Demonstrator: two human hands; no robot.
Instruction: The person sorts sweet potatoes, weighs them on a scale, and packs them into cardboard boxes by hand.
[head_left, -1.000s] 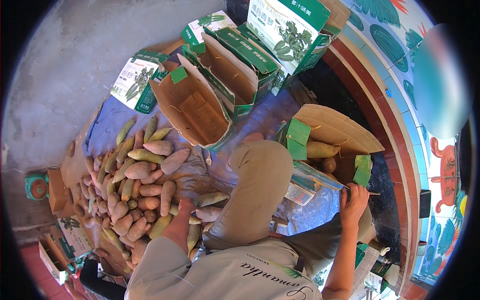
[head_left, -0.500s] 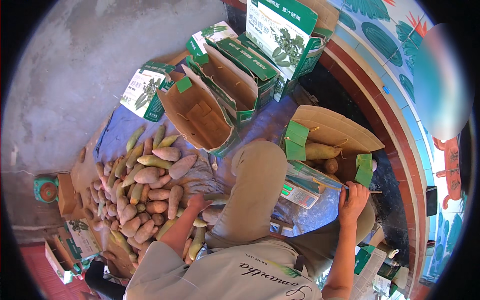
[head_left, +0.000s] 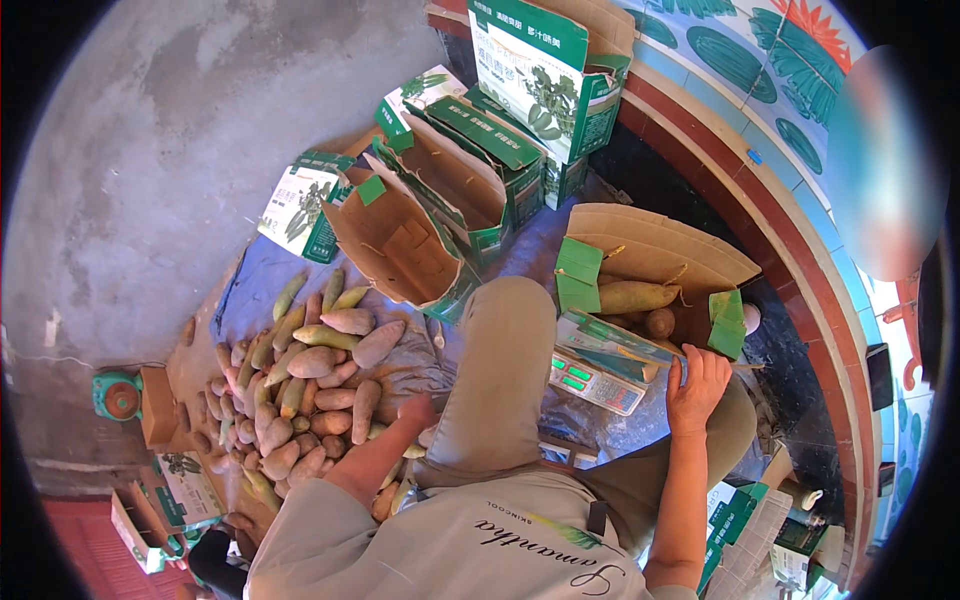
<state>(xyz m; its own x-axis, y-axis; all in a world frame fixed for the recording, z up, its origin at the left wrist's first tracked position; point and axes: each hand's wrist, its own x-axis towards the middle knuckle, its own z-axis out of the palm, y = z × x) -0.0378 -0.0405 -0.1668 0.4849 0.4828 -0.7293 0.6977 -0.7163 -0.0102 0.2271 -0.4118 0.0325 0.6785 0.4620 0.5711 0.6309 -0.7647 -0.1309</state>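
Note:
My right hand [head_left: 700, 388] is closed on the near flap of an open cardboard box [head_left: 690, 242], its fingers over the flap's top edge. Inside the box lie a long green radish [head_left: 637, 297] and a few rounder roots [head_left: 660, 322]. A scale [head_left: 598, 385] with a lit green display shows at the box's near side. My left hand [head_left: 418, 408] is down at the right edge of a heap of green radishes and pinkish-brown roots [head_left: 313, 362], close against my bent left leg [head_left: 495, 380]. Its fingers are too small and partly hidden to tell what they hold.
Open, unfilled cartons [head_left: 392, 240] stand ahead on a blue tarp [head_left: 262, 280], with a tall green-and-white carton [head_left: 545, 75] behind. A tiled ledge [head_left: 745, 190] curves along the right. More boxes [head_left: 185, 485] lie at the lower left, near a green round device [head_left: 118, 397].
The view has shifted slightly, so the heap sits further right. My left hand is closer to my leg, and the green radish beside it no longer shows. My right hand keeps the flap.

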